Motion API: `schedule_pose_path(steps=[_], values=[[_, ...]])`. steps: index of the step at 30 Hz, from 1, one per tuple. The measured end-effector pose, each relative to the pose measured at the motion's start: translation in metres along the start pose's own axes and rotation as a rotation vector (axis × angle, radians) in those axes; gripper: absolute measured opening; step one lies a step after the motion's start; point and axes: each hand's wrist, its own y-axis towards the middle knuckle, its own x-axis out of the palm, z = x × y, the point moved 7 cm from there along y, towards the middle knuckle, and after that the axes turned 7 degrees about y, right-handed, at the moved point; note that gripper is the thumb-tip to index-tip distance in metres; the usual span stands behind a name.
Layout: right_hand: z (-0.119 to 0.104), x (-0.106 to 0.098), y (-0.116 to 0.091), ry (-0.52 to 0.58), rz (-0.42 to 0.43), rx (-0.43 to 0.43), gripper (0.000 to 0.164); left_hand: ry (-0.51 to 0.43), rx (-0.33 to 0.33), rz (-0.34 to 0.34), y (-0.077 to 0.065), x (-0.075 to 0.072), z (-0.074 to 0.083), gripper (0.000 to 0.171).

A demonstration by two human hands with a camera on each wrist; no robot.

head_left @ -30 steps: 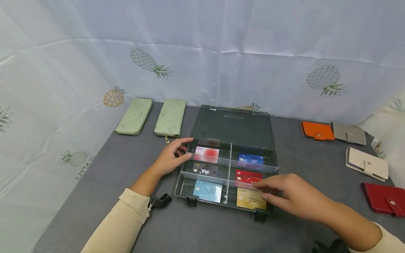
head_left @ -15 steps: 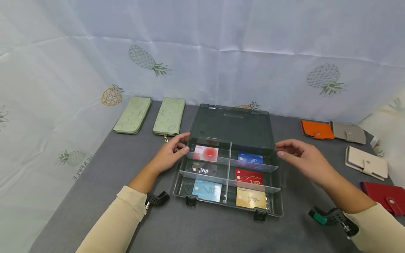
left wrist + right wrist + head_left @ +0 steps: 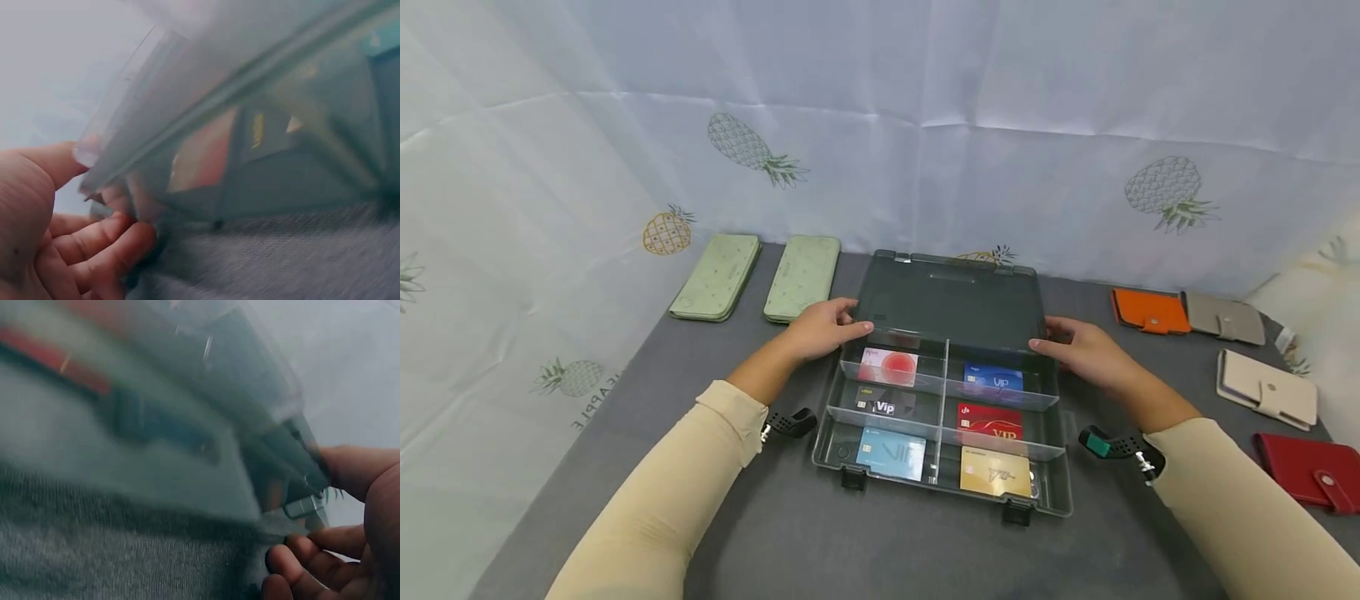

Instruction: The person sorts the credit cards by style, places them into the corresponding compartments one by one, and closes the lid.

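Observation:
A dark translucent plastic compartment box [image 3: 942,492] lies with its lid [image 3: 955,296] folded back, away from the person. One card lies in each compartment: pink [image 3: 889,367], black [image 3: 883,402], light blue [image 3: 891,454], blue [image 3: 992,377], red [image 3: 990,421] and gold [image 3: 996,472]. My left hand [image 3: 820,327] grips the box's left side where the lid meets the tray, thumb on top and fingers curled below in the left wrist view. At the matching spot on the right side, my right hand [image 3: 1084,350] grips likewise. Both wrist views are blurred.
Two pale green wallets [image 3: 718,275] lie at the back left. On the right are an orange card holder [image 3: 1150,311], a grey one [image 3: 1225,318], a cream one [image 3: 1268,387] and a red one [image 3: 1311,471]. A pineapple-print curtain [image 3: 880,167] stands behind the grey table [image 3: 925,550].
My right hand has left the gold and red cards and moved back to the box's right side. The left hand has shifted slightly farther back along the left side. The cards stay put.

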Motion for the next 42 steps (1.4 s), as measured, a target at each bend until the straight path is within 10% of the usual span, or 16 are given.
schedule_pose_path(steps=[13,26,42], values=[[-0.004,-0.004,0.003,-0.149,0.012,-0.099,0.097,0.02,-0.08,0.009,-0.001,-0.013,0.004,0.068],[-0.03,-0.017,-0.011,-0.33,0.203,-0.3,0.09,0.076,0.002,0.11,-0.003,-0.037,0.018,0.056],[-0.037,-0.04,-0.044,-0.057,0.293,-0.364,0.052,-0.222,0.132,0.119,-0.015,-0.047,0.016,0.056]])
